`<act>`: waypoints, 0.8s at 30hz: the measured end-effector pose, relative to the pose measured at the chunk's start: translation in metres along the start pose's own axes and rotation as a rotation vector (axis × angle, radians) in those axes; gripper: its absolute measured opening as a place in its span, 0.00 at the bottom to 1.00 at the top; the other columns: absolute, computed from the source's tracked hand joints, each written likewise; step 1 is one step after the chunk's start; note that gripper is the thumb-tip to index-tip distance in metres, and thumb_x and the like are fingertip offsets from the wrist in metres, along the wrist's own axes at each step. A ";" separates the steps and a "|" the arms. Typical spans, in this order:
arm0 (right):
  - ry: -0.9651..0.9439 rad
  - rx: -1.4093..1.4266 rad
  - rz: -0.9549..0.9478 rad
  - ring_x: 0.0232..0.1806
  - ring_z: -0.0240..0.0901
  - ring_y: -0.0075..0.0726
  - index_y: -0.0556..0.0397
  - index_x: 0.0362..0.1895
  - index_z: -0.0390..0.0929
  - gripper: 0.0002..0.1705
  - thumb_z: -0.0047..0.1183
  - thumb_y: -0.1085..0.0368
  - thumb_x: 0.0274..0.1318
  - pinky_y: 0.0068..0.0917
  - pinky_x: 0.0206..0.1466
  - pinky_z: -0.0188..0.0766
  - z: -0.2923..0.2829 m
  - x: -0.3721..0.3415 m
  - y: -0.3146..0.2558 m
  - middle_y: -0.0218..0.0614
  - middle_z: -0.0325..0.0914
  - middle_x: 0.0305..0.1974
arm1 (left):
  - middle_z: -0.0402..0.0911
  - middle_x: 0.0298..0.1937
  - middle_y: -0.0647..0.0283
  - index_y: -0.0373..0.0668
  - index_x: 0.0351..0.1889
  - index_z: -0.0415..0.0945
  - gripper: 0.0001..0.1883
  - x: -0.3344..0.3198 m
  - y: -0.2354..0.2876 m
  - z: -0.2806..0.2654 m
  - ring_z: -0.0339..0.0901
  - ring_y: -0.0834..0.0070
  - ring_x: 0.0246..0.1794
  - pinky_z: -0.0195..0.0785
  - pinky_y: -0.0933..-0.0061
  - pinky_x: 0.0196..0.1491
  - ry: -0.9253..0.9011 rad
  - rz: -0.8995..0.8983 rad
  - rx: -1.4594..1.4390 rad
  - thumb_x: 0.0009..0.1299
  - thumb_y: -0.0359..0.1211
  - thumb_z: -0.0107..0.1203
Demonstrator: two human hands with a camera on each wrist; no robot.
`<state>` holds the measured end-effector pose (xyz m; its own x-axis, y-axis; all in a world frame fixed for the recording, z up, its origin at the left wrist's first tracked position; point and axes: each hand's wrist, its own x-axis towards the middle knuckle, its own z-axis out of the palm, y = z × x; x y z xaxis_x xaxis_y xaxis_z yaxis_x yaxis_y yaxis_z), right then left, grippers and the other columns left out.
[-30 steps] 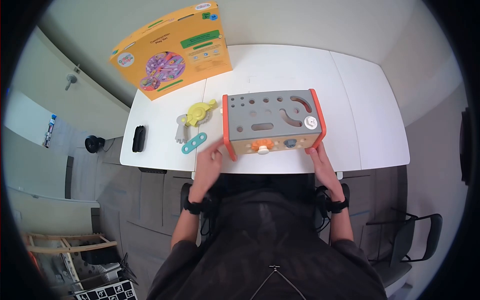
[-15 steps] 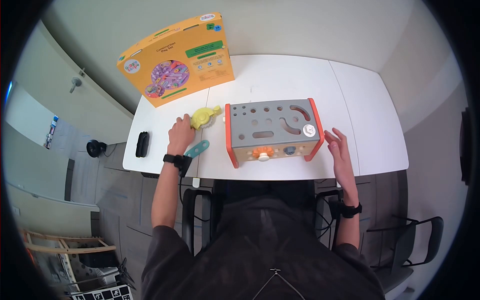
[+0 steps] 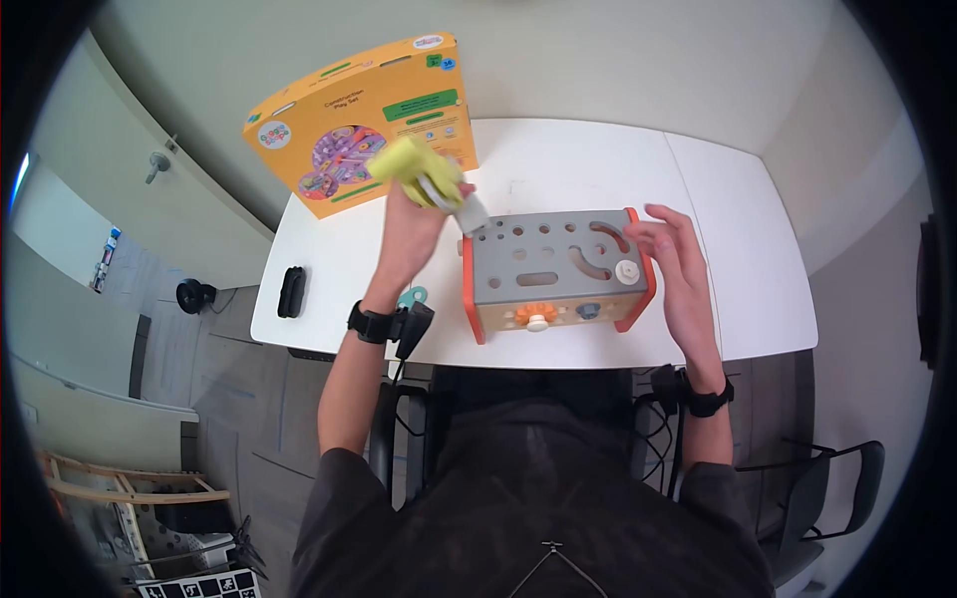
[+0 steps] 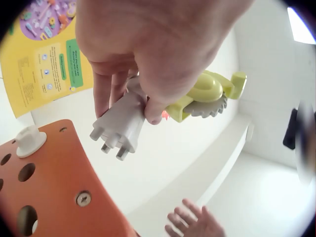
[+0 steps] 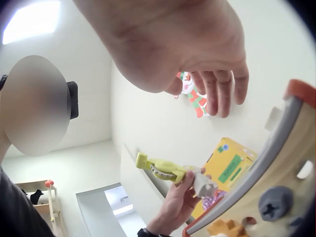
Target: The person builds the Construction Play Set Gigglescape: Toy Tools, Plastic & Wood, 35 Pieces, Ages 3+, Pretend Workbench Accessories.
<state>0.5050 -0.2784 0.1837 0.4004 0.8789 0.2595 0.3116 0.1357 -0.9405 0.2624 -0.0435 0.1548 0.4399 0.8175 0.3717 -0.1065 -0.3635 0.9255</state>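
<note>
My left hand [image 3: 412, 231] holds a yellow-green toy saw [image 3: 423, 171] with a grey pronged base [image 4: 121, 123] up off the table, at the left end of the toy workbench. In the left wrist view, thumb and fingers of the left hand [image 4: 158, 44] pinch the grey part; the prongs point down. The workbench has a grey top [image 3: 548, 254] with holes and slots and red-orange ends. Relaxed and empty, my right hand [image 3: 683, 269] hovers at its right end; in the right wrist view the right hand's fingers [image 5: 212, 89] hang above the bench.
A yellow box [image 3: 349, 130] stands at the table's back left. A teal strip [image 3: 413, 296] lies partly hidden behind the left forearm. A black tray [image 3: 291, 292] lies at the left of the white table [image 3: 738, 299]. One white knob [image 3: 627, 272] sits on the bench top.
My left hand went from the bench's front left corner to the saw and raised it with its grey base toward the bench. My right hand let go of the bench and rose beside it.
</note>
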 end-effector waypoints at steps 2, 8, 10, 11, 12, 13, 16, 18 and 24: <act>-0.040 0.024 -0.011 0.68 0.77 0.41 0.53 0.71 0.69 0.22 0.37 0.59 0.84 0.36 0.72 0.70 0.015 0.011 -0.010 0.42 0.84 0.60 | 0.86 0.56 0.57 0.38 0.62 0.70 0.21 -0.006 -0.001 0.011 0.87 0.68 0.57 0.80 0.66 0.57 -0.094 0.085 0.014 0.74 0.24 0.63; -0.212 -0.118 -0.197 0.65 0.80 0.47 0.57 0.66 0.75 0.20 0.37 0.67 0.81 0.40 0.70 0.73 0.054 0.047 -0.021 0.48 0.84 0.61 | 0.82 0.59 0.56 0.39 0.66 0.70 0.24 -0.003 -0.012 0.010 0.86 0.68 0.57 0.83 0.64 0.58 -0.195 0.124 0.175 0.75 0.26 0.66; -0.278 -0.179 -0.274 0.61 0.81 0.53 0.57 0.68 0.74 0.21 0.38 0.70 0.78 0.43 0.67 0.74 0.066 0.057 -0.022 0.50 0.84 0.59 | 0.83 0.58 0.57 0.40 0.66 0.71 0.25 -0.006 -0.004 0.011 0.86 0.68 0.57 0.82 0.64 0.58 -0.220 0.121 0.175 0.73 0.26 0.68; -0.311 -0.199 -0.309 0.59 0.81 0.55 0.57 0.68 0.74 0.22 0.39 0.72 0.76 0.44 0.66 0.75 0.072 0.062 -0.022 0.51 0.83 0.58 | 0.84 0.58 0.57 0.41 0.66 0.72 0.27 -0.007 0.001 0.013 0.86 0.67 0.57 0.81 0.63 0.59 -0.231 0.107 0.175 0.71 0.25 0.69; -0.343 -0.220 -0.345 0.57 0.81 0.58 0.57 0.68 0.75 0.23 0.39 0.74 0.74 0.44 0.64 0.76 0.077 0.067 -0.022 0.52 0.83 0.58 | 0.85 0.57 0.57 0.42 0.66 0.72 0.28 -0.007 0.003 0.013 0.86 0.66 0.58 0.81 0.62 0.59 -0.242 0.094 0.174 0.69 0.25 0.70; -0.338 -0.253 -0.376 0.56 0.81 0.59 0.56 0.68 0.75 0.24 0.40 0.76 0.72 0.45 0.63 0.76 0.081 0.072 -0.022 0.52 0.83 0.57 | 0.85 0.57 0.58 0.42 0.67 0.72 0.29 -0.007 0.004 0.013 0.86 0.66 0.58 0.81 0.62 0.60 -0.245 0.089 0.170 0.69 0.25 0.70; -0.309 -0.324 -0.483 0.54 0.82 0.59 0.56 0.68 0.76 0.28 0.41 0.80 0.66 0.47 0.60 0.78 0.089 0.084 -0.018 0.51 0.82 0.57 | 0.85 0.56 0.58 0.41 0.68 0.72 0.28 -0.006 0.001 0.012 0.86 0.68 0.55 0.81 0.65 0.58 -0.252 0.120 0.174 0.70 0.26 0.69; -0.279 -0.332 -0.573 0.56 0.82 0.58 0.55 0.66 0.78 0.29 0.40 0.81 0.64 0.46 0.61 0.78 0.093 0.087 -0.009 0.49 0.83 0.59 | 0.85 0.55 0.58 0.39 0.68 0.71 0.25 -0.006 -0.004 0.011 0.87 0.72 0.50 0.83 0.71 0.53 -0.245 0.195 0.197 0.74 0.27 0.65; -0.274 -0.312 -0.504 0.58 0.82 0.58 0.55 0.63 0.81 0.27 0.39 0.81 0.65 0.46 0.63 0.78 0.091 0.088 0.000 0.47 0.82 0.63 | 0.85 0.58 0.56 0.42 0.67 0.73 0.30 -0.005 -0.004 0.012 0.87 0.65 0.57 0.81 0.63 0.59 -0.293 0.118 0.200 0.69 0.28 0.73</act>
<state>0.4622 -0.1596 0.1869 -0.0818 0.8329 0.5473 0.6560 0.4584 -0.5995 0.2709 -0.0513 0.1485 0.6747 0.6128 0.4114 -0.0078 -0.5514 0.8342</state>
